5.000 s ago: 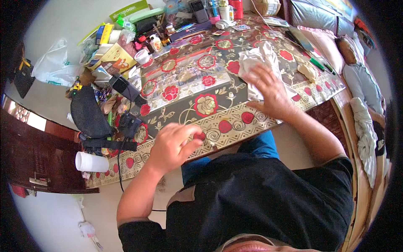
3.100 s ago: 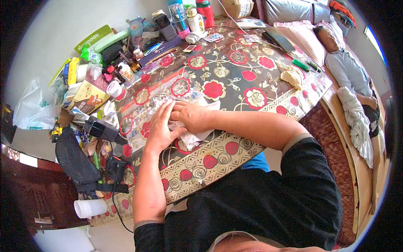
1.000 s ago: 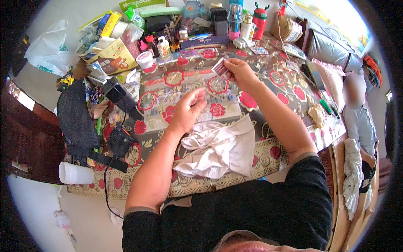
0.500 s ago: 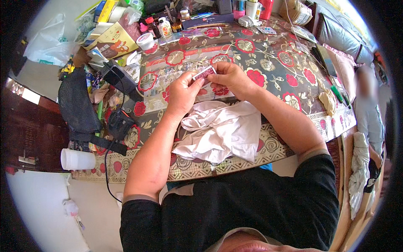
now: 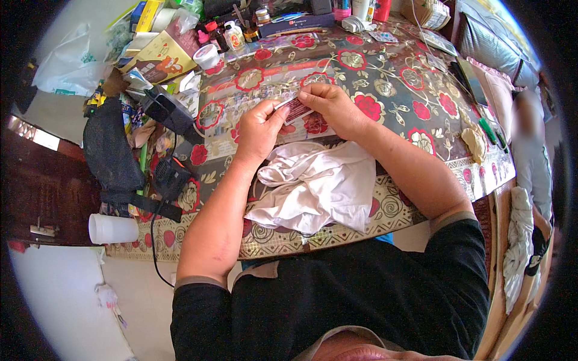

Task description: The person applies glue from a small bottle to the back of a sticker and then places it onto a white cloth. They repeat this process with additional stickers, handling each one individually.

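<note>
A small flat dark-red packet with a white edge [image 5: 296, 112] is held up over the table between my two hands. My left hand [image 5: 259, 131] pinches its left end between thumb and fingers. Closed on the upper right side of it is my right hand [image 5: 336, 111], whose fingers cover part of the packet. What the packet contains cannot be seen. Just below my hands, a crumpled white cloth [image 5: 316, 186] lies on the table's near side, touched by neither hand.
A floral tablecloth [image 5: 385, 93] covers the table. Bottles [image 5: 233, 36], a white tub [image 5: 206, 56] and a brown-and-yellow box [image 5: 158, 60] crowd the far left. A black adapter [image 5: 167, 109], black mesh bag [image 5: 111, 144] and white cup [image 5: 112, 228] line the left edge. A person [image 5: 533, 162] is at the right.
My right hand's fingers have shifted to the packet's upper edge, and the packet's tilt has changed a little. The cloth stays where it was.
</note>
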Demonstrator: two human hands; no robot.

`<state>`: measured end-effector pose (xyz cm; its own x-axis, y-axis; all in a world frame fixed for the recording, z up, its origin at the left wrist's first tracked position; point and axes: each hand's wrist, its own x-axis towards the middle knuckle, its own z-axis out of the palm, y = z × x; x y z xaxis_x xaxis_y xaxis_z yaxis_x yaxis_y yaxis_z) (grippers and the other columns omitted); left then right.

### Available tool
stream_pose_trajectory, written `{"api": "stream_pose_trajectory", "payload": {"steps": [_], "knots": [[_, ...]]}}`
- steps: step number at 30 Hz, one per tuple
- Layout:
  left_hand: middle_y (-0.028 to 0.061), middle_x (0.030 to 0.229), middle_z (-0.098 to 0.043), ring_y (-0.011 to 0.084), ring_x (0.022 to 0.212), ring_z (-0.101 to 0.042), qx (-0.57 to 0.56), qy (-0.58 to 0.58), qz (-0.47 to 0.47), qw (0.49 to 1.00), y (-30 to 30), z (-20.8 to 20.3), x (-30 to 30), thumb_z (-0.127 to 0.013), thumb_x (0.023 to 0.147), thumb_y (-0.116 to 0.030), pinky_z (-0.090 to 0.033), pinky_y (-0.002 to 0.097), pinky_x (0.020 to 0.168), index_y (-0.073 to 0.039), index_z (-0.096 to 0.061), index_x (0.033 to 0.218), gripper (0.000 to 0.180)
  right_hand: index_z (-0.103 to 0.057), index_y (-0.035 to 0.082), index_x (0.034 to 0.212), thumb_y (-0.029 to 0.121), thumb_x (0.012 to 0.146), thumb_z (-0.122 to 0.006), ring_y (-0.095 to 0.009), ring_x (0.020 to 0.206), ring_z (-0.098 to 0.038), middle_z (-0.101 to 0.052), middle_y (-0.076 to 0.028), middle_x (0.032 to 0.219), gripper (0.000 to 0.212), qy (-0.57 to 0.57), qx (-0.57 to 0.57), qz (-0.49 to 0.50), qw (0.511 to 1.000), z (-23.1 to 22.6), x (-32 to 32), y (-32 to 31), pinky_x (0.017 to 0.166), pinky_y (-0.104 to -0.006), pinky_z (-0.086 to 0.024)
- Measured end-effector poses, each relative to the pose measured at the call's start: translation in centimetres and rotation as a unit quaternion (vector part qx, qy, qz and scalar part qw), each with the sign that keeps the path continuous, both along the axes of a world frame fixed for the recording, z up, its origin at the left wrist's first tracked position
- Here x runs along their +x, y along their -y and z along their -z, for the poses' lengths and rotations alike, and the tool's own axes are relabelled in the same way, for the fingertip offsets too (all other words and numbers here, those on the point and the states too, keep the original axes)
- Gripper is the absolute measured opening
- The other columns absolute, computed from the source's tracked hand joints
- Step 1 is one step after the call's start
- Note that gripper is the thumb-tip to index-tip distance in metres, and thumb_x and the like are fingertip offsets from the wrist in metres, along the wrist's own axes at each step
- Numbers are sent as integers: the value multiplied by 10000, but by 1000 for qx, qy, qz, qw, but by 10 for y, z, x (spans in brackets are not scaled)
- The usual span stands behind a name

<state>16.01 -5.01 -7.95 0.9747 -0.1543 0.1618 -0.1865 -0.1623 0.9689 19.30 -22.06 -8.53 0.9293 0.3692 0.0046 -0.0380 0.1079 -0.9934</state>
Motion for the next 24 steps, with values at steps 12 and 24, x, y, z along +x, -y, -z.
{"api": "stream_pose_trajectory", "payload": {"steps": [12, 24], "knots": [[-14, 643, -546, 48, 589, -478, 93, 111, -5, 989, -6, 12, 6, -567, 851, -168, -408, 222, 531, -4, -597, 779, 181, -607, 2, 849, 164, 848, -579, -44, 600, -465, -546, 12, 677, 165, 128, -150, -2, 980, -8, -7, 0, 523, -221, -405], [-22, 631, -511, 47, 595, -442, 101, 106, -15, 989, -7, 10, 5, -555, 856, -158, -383, 232, 539, -10, -579, 759, 179, -585, -2, 830, 164, 841, -571, -88, 615, -498, -554, -27, 684, 168, 169, -156, 10, 973, -7, -5, -1, 561, -261, -431]]}}
